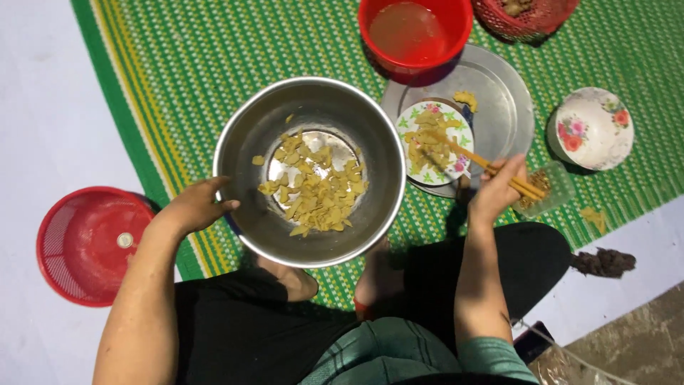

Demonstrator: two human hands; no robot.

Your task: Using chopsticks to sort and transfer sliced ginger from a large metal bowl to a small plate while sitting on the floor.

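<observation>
A: What lies on the green woven floor mat, biggest thing first?

B: The large round steel bowl, holding a heap of pale yellow sliced pieces at its bottom. Right of it is a flat round metal tray, then the red plastic bucket of cloudy liquid resting on the tray's far edge.

A: And off the mat?

B: A red plastic strainer basket on the white floor, at the person's left.

A: Smaller things?

B: 1 white floral bowl at the right, empty so far as I can see. 1 small floral plate on the tray, carrying more yellow slices. A small clear container sits just beside the right hand.

A: What are the hands doing?

B: The left hand clasps the steel bowl's near-left rim, steadying it. The right hand is closed around a pair of wooden chopsticks, their tips over the small plate's slices.

A: So which step?

B: I judge it is moving slices between plate and bowl. Which way, I cannot tell. The next move calls for a firm pinch on a slippery slice and a steady carry across the rim.
</observation>
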